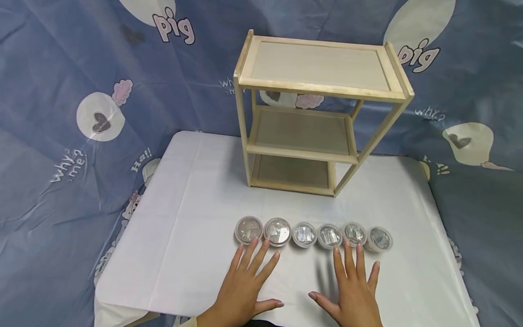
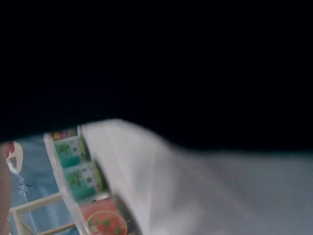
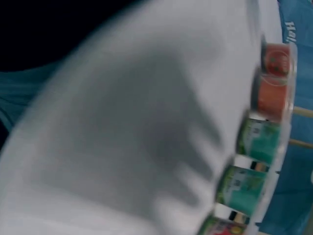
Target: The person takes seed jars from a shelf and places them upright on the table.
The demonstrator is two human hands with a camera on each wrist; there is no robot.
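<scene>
Several small round lidded tubs (image 1: 304, 235) with silvery tops stand in a row on the white table, the two leftmost slightly larger. The right wrist view shows their printed sides: red tubs (image 3: 272, 95), teal tubs (image 3: 242, 188) and a partly cropped red-and-yellow one (image 3: 225, 227). My left hand (image 1: 241, 288), fingers spread, has its fingertips at the near edge of the two leftmost tubs. With fingers spread too, my right hand (image 1: 354, 290) reaches toward the tubs on the right, fingertips overlapping their near rims. Neither hand grips anything. Dark material covers much of the left wrist view.
Behind the row stands a three-tier wooden shelf (image 1: 314, 92) with bare grey panels. The table (image 1: 180, 254) wears a white cloth. A blue printed curtain (image 1: 196, 59) hangs behind and at both sides.
</scene>
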